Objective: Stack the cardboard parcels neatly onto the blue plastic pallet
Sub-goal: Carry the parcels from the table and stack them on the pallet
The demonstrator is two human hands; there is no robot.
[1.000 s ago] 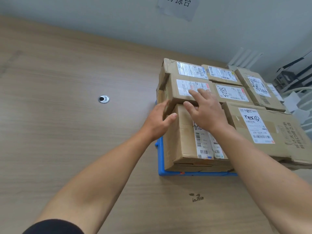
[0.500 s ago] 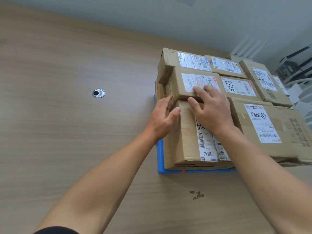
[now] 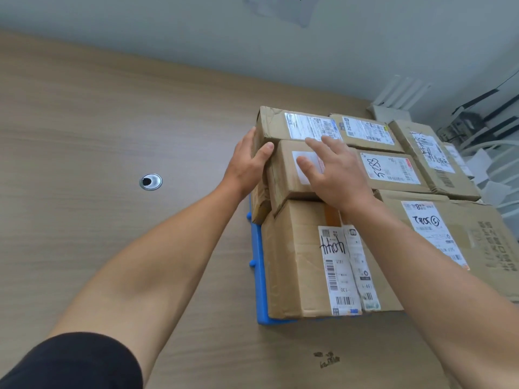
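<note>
Below me spreads a wood-grain tabletop (image 3: 84, 122), with a round metal grommet (image 3: 150, 181) set into it on my left and a dark smudged mark (image 3: 327, 359) closer to me. A sheet of paper (image 3: 280, 8) hangs on the grey wall (image 3: 140, 29) beyond, and a white ribbed panel (image 3: 401, 92) stands at the far right.

Blue pallet (image 3: 259, 276) mostly under parcels (image 3: 292, 256); wall paper (image 3: 280, 7) cropped.

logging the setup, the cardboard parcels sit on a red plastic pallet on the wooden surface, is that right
Not quite: the pallet is blue, not red. The head view shows its blue edge beside the parcels. The rest holds: the cardboard parcels sit on it, on the wooden surface.
</note>
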